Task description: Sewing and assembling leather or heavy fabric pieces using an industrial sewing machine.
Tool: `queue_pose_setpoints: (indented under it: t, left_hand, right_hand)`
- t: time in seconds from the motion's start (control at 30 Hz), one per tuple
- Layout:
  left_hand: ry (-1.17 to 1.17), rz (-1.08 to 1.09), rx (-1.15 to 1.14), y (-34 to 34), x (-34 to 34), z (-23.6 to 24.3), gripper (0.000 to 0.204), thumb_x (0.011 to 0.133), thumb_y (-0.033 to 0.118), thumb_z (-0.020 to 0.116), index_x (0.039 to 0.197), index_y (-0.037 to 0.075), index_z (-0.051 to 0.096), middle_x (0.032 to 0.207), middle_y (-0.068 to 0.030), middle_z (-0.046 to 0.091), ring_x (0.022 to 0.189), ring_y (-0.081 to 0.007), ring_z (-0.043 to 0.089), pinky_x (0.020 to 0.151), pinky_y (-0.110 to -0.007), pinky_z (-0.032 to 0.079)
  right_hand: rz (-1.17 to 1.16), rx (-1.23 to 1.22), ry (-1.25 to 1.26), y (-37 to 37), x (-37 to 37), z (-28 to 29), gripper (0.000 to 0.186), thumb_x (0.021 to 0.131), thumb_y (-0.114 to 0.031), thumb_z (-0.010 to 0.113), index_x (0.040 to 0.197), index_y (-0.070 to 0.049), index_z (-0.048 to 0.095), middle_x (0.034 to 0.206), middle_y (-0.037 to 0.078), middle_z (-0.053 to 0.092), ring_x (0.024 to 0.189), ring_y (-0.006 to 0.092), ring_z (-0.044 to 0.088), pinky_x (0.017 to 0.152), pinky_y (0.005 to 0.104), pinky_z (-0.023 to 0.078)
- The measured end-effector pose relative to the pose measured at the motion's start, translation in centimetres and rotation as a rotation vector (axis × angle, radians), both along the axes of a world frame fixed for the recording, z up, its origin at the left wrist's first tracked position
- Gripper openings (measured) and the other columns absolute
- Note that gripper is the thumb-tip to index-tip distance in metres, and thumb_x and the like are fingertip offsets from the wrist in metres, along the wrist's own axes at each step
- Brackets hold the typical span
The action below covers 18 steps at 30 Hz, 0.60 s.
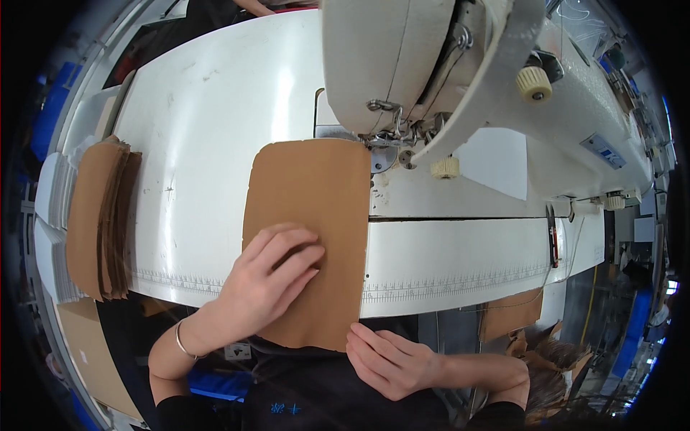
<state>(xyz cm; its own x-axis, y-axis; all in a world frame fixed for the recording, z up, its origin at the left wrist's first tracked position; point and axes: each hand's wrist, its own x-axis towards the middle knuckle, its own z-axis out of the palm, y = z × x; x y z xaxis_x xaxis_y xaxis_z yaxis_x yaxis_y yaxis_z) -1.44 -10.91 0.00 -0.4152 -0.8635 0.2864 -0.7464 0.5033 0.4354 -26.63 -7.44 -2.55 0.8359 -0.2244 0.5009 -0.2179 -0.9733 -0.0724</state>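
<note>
A tan, leather-like panel [310,188] with rounded corners lies on the white sewing machine table, its near end hanging past the front edge. Its far right corner reaches the sewing machine's needle and presser foot area [392,133]. On the panel's left half rests my left hand [269,276], fingers bent and apart, pressing on its surface without gripping. My right hand [388,359] has its fingers pinched together at the panel's near right corner. The needle tip itself is hard to make out.
A stack of similar tan panels [93,215] stands at the table's left edge, next to white stacked sheets [54,223]. Dark-handled tweezers or snips [553,235] lie at the right. Below there, more brown pieces [512,314] hang. Another person's arm [255,7] shows at the far edge.
</note>
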Motion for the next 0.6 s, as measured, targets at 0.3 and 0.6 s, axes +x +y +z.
queue_pose_setpoints:
  t: [0.3, 0.6]
  left_hand:
    - [-0.087, -0.205, -0.007, -1.8, -2.0, 0.0, 0.052, 0.075, 0.03, 0.075, 0.117, 0.002, 0.062, 0.124, -0.0091, 0.058, 0.106, -0.0254, 0.055, 0.089, -0.037, 0.047]
    - [-0.034, -0.198, 0.037, -5.5, -1.5, -0.5, 0.059, 0.075, 0.031, 0.076, 0.122, 0.001, 0.058, 0.128, -0.0133, 0.055, 0.12, -0.0311, 0.052, 0.094, -0.04, 0.046]
  right_hand:
    - [0.072, -0.03, 0.115, -1.1, -1.2, 0.9, 0.021, 0.082, -0.014, 0.054, 0.095, -0.002, 0.066, 0.101, 0.01, 0.065, 0.105, 0.0256, 0.063, 0.073, 0.026, 0.045]
    - [0.075, -0.123, 0.179, -4.2, -0.7, 1.8, 0.022, 0.082, -0.018, 0.054, 0.094, -0.003, 0.066, 0.1, 0.008, 0.065, 0.103, 0.0244, 0.064, 0.073, 0.0256, 0.042]
